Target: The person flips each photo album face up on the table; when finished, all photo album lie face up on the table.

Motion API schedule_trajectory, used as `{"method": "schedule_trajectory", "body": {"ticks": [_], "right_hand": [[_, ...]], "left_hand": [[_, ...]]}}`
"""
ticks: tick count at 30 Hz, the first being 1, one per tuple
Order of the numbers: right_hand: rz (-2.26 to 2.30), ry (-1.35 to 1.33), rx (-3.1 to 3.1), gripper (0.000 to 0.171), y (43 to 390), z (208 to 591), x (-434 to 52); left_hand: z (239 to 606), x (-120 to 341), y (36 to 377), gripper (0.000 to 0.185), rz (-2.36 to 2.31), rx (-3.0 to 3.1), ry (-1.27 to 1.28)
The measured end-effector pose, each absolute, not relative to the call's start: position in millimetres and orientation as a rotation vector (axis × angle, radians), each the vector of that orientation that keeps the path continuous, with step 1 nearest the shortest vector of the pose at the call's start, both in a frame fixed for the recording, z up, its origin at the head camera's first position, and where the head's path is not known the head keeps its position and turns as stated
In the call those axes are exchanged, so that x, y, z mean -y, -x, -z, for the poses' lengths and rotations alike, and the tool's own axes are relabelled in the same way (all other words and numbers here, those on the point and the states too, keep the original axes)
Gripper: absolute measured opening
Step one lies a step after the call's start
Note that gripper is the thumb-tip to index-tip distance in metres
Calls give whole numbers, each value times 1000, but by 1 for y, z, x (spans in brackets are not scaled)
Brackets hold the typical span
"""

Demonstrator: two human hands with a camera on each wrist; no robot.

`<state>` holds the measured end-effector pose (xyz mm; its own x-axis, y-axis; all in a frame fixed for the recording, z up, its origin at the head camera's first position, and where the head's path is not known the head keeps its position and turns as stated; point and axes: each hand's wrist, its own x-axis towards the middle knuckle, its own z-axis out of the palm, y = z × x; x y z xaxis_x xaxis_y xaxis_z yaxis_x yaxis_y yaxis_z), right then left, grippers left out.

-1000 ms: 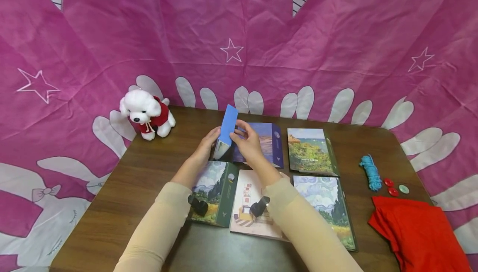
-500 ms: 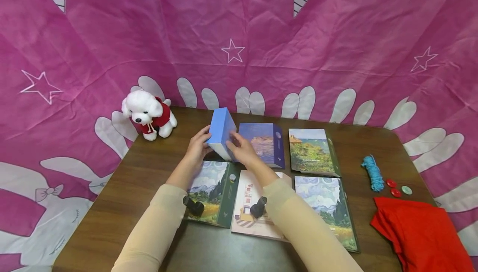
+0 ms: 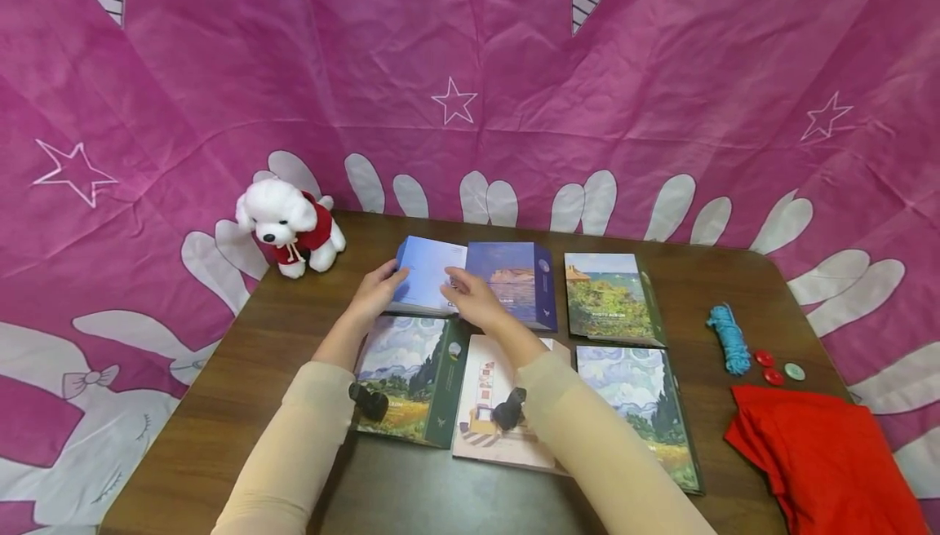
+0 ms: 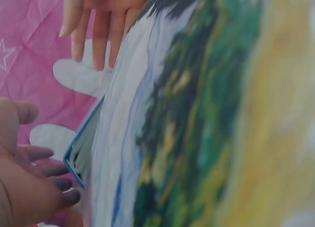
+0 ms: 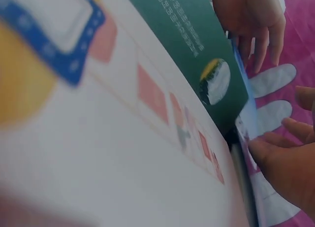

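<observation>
Nearby — plush dog (image 3: 289, 223), perhaps unobstructed.

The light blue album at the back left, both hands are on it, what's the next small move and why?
Probably let go and draw both hands back. The light blue album already lies flat on the table, beside the dark blue album, filling out the back row. The left hand and right hand only rest on its edges, so little seems left but releasing it.

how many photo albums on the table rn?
6. Back row: light-blue album held by left hand and right hand, purple seascape album, green coastal album. Front row: cypress-painting album, pale room-print album, second cypress album. None visibly stacked.
</observation>
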<state>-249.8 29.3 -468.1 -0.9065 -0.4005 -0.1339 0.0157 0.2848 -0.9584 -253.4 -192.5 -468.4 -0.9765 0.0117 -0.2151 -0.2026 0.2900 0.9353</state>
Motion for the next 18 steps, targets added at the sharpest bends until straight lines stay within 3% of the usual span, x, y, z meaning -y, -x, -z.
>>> {"method": "schedule_trajectory", "body": {"ticks": [9,18], "right_hand": [[1836,257,-2358,56,249,458,-58],[1936,216,-2445,50,241,442,-108]], "left_hand": [[454,162,246,62,-1668,-2736,-8],[452,122,241,56,-1681,-2705,-189]]}}
